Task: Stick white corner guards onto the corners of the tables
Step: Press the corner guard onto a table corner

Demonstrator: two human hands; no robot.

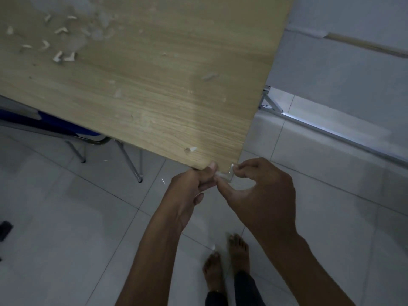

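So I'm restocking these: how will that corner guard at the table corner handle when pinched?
The corner guard keeps its L shape between both hands' fingers, so probably fairly stiff. It looks small and thin, likely very light. Its glossy, see-through surface may be slippery.

We saw a dim, bluish frame. The brightest light was a strip along the floor at right. The counter was blurred at upper left, and straight edges bowed toward the frame's borders.
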